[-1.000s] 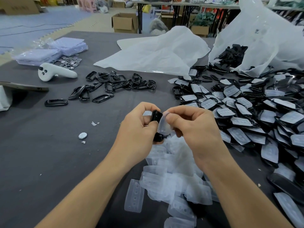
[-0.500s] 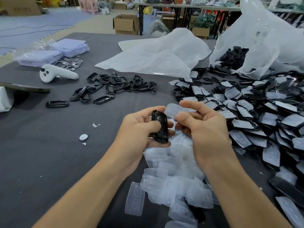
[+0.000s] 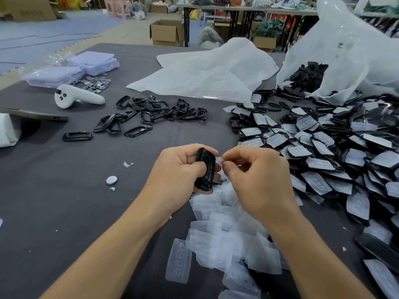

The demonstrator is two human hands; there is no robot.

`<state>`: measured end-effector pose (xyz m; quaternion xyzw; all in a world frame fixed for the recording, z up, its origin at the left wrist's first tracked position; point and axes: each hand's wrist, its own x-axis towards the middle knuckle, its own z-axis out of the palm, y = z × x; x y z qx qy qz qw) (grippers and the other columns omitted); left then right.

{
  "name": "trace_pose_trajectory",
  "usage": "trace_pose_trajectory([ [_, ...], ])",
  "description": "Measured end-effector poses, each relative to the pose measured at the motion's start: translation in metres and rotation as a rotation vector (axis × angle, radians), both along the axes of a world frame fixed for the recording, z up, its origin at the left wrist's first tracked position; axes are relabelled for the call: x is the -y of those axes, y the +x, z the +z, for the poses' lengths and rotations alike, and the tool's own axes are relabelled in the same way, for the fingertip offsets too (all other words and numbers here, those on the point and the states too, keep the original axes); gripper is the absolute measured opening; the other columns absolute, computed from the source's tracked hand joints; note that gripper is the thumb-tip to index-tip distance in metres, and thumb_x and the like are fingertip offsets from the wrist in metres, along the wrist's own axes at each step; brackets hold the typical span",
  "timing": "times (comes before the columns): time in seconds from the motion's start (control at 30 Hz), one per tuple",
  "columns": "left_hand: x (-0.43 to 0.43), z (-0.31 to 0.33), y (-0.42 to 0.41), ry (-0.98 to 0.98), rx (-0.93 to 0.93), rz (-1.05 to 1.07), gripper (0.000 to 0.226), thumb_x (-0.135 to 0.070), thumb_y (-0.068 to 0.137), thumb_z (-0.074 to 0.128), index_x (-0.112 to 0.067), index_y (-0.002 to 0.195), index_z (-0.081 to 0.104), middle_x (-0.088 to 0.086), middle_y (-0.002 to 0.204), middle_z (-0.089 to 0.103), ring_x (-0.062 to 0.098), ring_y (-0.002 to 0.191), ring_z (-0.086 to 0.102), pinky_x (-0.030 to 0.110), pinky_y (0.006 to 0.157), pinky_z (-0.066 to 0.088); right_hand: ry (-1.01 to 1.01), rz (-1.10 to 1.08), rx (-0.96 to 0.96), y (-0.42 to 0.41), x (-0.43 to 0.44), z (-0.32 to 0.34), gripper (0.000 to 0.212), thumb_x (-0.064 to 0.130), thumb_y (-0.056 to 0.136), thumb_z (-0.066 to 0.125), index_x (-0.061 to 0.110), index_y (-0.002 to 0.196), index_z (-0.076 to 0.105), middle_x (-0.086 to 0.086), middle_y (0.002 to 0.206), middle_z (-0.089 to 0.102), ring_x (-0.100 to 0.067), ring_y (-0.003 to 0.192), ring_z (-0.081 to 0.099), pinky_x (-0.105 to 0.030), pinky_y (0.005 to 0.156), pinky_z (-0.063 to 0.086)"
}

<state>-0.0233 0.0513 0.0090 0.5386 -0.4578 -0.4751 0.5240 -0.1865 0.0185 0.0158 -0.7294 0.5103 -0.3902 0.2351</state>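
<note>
The left hand (image 3: 179, 171) grips a black plastic shell (image 3: 205, 169) upright above the grey bench (image 3: 64, 201), thumb across its face. The right hand (image 3: 257, 175) pinches a clear film piece (image 3: 219, 160) at the shell's upper edge. A heap of clear silicone pads (image 3: 224, 240) lies just below both hands, and film-covered black shells (image 3: 323, 152) are piled to the right.

Both bare forearms reach in from the near edge and meet mid-scene. The left grip (image 3: 179, 171) curls round a black casing (image 3: 206, 167), thumb across it. The right grip (image 3: 259, 180), knuckles up, pinches a clear pad (image 3: 219, 160).
</note>
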Motion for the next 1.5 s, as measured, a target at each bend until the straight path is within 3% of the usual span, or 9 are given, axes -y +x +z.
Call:
trace_pose_trajectory([
  [0.1,0.002,-0.004,-0.002,-0.038,0.049,0.08,0.043,0.01,0.099,0.047,-0.023,0.104,0.075,0.007,0.087,0.08,0.022,0.083,0.079,0.039,0.064,0.065,0.027,-0.116,0.172,0.0,0.003,0.001,0.017,0.017,0.087,0.077,0.029,0.075,0.076,0.016,0.068,0.07,-0.007,0.059,0.063,-0.028,0.061,0.052],
  [0.2,0.002,-0.008,-0.008,-0.096,0.084,0.101,0.039,0.005,0.098,0.054,-0.026,0.102,0.078,0.011,0.077,0.076,0.031,0.076,0.075,0.046,0.068,0.065,0.357,0.072,0.672,0.004,0.0,0.008,0.014,0.005,0.084,0.078,0.015,0.074,0.077,-0.006,0.064,0.071,-0.015,0.049,0.06,-0.026,0.048,0.047],
  [0.27,0.001,-0.007,-0.013,-0.117,0.014,0.08,0.026,-0.001,0.098,0.063,-0.023,0.098,0.078,0.011,0.069,0.071,0.024,0.061,0.066,0.039,0.064,0.063,0.466,0.16,0.765,0.01,-0.004,0.005,0.016,0.002,0.083,0.078,0.012,0.071,0.076,-0.013,0.062,0.069,-0.018,0.046,0.06,-0.025,0.043,0.044],
  [0.4,-0.002,-0.008,-0.019,-0.124,-0.11,0.14,0.024,0.0,0.097,0.067,-0.021,0.097,0.077,0.015,0.071,0.073,0.018,0.058,0.067,0.022,0.057,0.056,0.361,0.073,0.549,0.017,-0.005,-0.005,0.009,0.017,0.08,0.082,0.018,0.072,0.077,-0.006,0.06,0.07,-0.016,0.048,0.058,-0.03,0.05,0.046],
  [0.6,0.0,-0.003,-0.019,-0.046,-0.335,0.033,0.029,0.004,0.096,0.064,-0.015,0.115,0.074,0.012,0.102,0.08,0.025,0.087,0.075,0.032,0.073,0.062,0.264,-0.023,0.449,0.014,-0.002,-0.005,0.007,0.033,0.07,0.077,0.027,0.073,0.076,0.003,0.061,0.071,-0.009,0.049,0.059,-0.031,0.057,0.046],
  [0.83,0.0,0.002,-0.014,0.011,-0.483,-0.084,0.05,0.023,0.093,0.041,-0.003,0.124,0.069,0.02,0.12,0.075,0.029,0.102,0.073,0.041,0.086,0.064,0.223,-0.007,0.352,0.009,-0.001,0.0,0.013,0.015,0.078,0.083,0.023,0.071,0.076,0.002,0.064,0.074,-0.023,0.065,0.073,-0.05,0.069,0.062],
  [1.1,0.0,0.001,-0.015,0.051,-0.5,-0.088,0.049,0.021,0.088,0.044,-0.004,0.119,0.073,0.019,0.106,0.076,0.028,0.099,0.075,0.038,0.079,0.064,0.14,-0.062,0.234,0.009,-0.002,0.001,0.016,0.021,0.08,0.084,0.023,0.068,0.073,0.008,0.06,0.071,-0.011,0.056,0.068,-0.03,0.057,0.057],
  [1.23,-0.002,0.002,-0.018,0.032,-0.485,-0.073,0.034,0.003,0.085,0.06,-0.007,0.113,0.077,0.013,0.089,0.073,0.018,0.08,0.072,0.035,0.074,0.063,0.11,-0.129,0.193,0.011,-0.003,0.001,0.02,0.027,0.079,0.084,0.025,0.065,0.07,0.015,0.058,0.069,-0.004,0.054,0.066,-0.02,0.052,0.052],
  [1.5,0.0,0.001,-0.019,0.023,-0.491,-0.002,0.038,0.013,0.097,0.048,-0.009,0.112,0.075,0.017,0.113,0.077,0.025,0.099,0.075,0.037,0.076,0.063,0.168,-0.166,0.145,0.006,0.001,-0.001,0.034,0.051,0.074,0.082,0.023,0.066,0.066,0.016,0.058,0.065,-0.003,0.053,0.057,-0.018,0.05,0.04],
])
